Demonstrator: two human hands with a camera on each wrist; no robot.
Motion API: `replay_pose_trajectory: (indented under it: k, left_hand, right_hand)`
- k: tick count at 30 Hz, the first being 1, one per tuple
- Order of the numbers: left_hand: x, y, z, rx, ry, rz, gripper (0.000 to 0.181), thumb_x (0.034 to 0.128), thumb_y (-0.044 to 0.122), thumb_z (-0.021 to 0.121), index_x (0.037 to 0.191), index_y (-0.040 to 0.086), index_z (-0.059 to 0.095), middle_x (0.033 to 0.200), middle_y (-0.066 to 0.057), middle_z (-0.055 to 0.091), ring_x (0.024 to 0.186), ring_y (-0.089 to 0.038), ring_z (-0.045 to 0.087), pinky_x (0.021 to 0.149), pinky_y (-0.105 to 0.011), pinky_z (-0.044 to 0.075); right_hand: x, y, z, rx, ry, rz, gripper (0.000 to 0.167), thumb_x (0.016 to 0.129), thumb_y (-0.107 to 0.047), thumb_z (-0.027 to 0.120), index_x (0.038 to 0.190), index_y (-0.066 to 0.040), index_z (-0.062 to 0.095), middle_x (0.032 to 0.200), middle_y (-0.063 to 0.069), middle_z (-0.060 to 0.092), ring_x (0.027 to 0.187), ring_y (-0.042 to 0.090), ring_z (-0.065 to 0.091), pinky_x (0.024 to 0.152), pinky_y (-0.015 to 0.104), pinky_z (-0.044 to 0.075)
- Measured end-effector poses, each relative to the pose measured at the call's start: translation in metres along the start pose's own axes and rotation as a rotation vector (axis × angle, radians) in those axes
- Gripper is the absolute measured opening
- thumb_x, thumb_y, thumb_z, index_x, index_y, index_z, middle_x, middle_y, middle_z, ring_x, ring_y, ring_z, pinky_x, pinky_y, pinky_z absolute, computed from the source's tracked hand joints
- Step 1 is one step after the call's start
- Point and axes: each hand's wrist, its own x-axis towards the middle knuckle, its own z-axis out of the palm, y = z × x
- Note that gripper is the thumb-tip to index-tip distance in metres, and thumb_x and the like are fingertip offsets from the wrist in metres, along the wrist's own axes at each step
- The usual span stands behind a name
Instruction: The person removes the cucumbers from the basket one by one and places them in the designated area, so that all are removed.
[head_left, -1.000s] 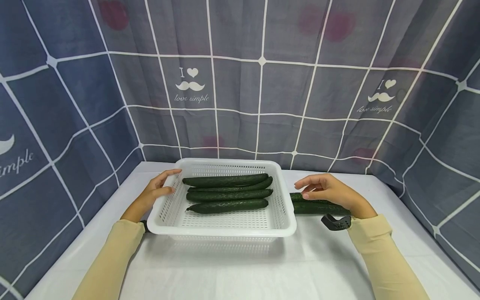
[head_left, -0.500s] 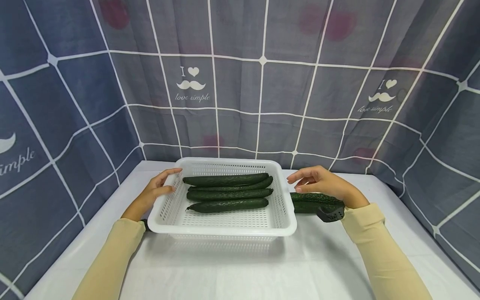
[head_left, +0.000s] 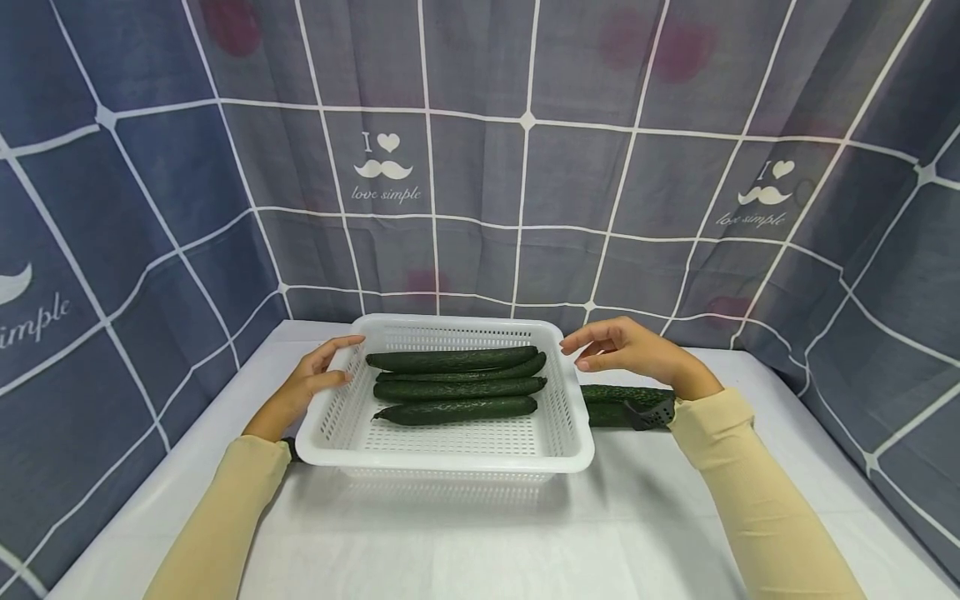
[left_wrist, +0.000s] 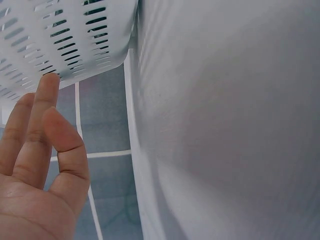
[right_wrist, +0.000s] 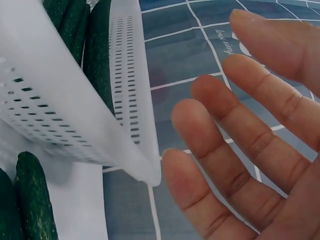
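A white perforated plastic basket (head_left: 442, 462) stands on the table with several dark green cucumbers (head_left: 457, 411) lying side by side in it. At its left rim is my left hand (head_left: 303, 385), fingers extended; in the left wrist view a fingertip meets the slotted wall (left_wrist: 75, 35). My right hand (head_left: 633, 354) hovers by the basket's back right corner, holding nothing. The right wrist view shows its fingers (right_wrist: 197, 122) loosely bent and apart from one another, close to the rim. Two more cucumbers (head_left: 607, 414) lie on the table right of the basket, partly hidden by the right wrist's black device.
White cloth (head_left: 420, 542) covers the table. A grey-blue checked curtain (head_left: 480, 183) with printed lettering encloses the back and both sides, close behind the basket.
My right hand has moved left and farther back, from above the loose cucumbers to the basket's right rim. The left hand, basket and cucumbers keep their places.
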Motion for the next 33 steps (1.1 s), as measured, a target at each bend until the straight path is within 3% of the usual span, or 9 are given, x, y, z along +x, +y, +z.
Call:
replay_pose_trajectory:
  k: [10, 14, 18, 21, 25, 33]
  left_hand:
    - [0.000, 0.000, 0.000, 0.005, 0.002, 0.005, 0.058, 0.0976, 0.003, 0.058, 0.151, 0.024, 0.061, 0.138, -0.004, 0.058, 0.109, -0.015, 0.067, 0.083, -0.033, 0.060]
    - [0.000, 0.001, 0.000, 0.003, 0.000, 0.011, 0.057, 0.0977, 0.002, 0.058, 0.150, 0.026, 0.062, 0.137, -0.005, 0.059, 0.108, -0.015, 0.067, 0.082, -0.033, 0.061]
    - [0.001, 0.001, 0.000, -0.007, -0.008, 0.032, 0.059, 0.0970, 0.001, 0.058, 0.146, 0.033, 0.065, 0.135, -0.004, 0.060, 0.107, -0.015, 0.068, 0.080, -0.034, 0.062]
    - [0.001, 0.001, 0.001, -0.009, -0.010, 0.052, 0.060, 0.0964, 0.000, 0.057, 0.143, 0.037, 0.066, 0.134, -0.004, 0.060, 0.105, -0.016, 0.069, 0.078, -0.034, 0.062]
    - [0.002, 0.000, 0.000, -0.001, -0.010, 0.056, 0.061, 0.0956, 0.001, 0.058, 0.143, 0.039, 0.066, 0.134, -0.006, 0.060, 0.104, -0.016, 0.069, 0.077, -0.034, 0.062]
    - [0.003, -0.002, 0.000, 0.014, 0.002, 0.042, 0.060, 0.0952, 0.003, 0.058, 0.144, 0.037, 0.065, 0.136, -0.008, 0.059, 0.104, -0.016, 0.069, 0.077, -0.034, 0.062]
  right_hand:
    - [0.022, -0.004, 0.005, 0.008, 0.031, -0.017, 0.040, 0.098, -0.006, 0.076, 0.135, 0.009, 0.068, 0.138, 0.030, 0.067, 0.131, 0.045, 0.062, 0.100, 0.031, 0.056]
    - [0.030, -0.006, 0.006, 0.030, 0.041, -0.014, 0.039, 0.099, -0.007, 0.075, 0.135, 0.007, 0.069, 0.138, 0.026, 0.068, 0.135, 0.047, 0.059, 0.103, 0.034, 0.054]
    - [0.038, -0.008, 0.006, 0.028, 0.073, -0.004, 0.038, 0.099, -0.008, 0.075, 0.134, 0.006, 0.070, 0.134, 0.016, 0.072, 0.129, 0.035, 0.066, 0.103, 0.035, 0.054]
    - [0.044, -0.009, 0.007, 0.035, 0.100, -0.009, 0.037, 0.099, -0.006, 0.075, 0.134, 0.007, 0.070, 0.134, 0.020, 0.072, 0.120, 0.025, 0.071, 0.102, 0.034, 0.056]
    - [0.053, -0.010, 0.009, 0.053, 0.120, -0.025, 0.037, 0.099, -0.004, 0.074, 0.133, 0.009, 0.069, 0.137, 0.030, 0.068, 0.115, 0.022, 0.073, 0.100, 0.032, 0.056]
    - [0.073, -0.013, 0.016, 0.051, 0.149, -0.020, 0.036, 0.098, -0.003, 0.075, 0.131, 0.009, 0.070, 0.126, 0.022, 0.075, 0.105, 0.014, 0.074, 0.098, 0.035, 0.056]
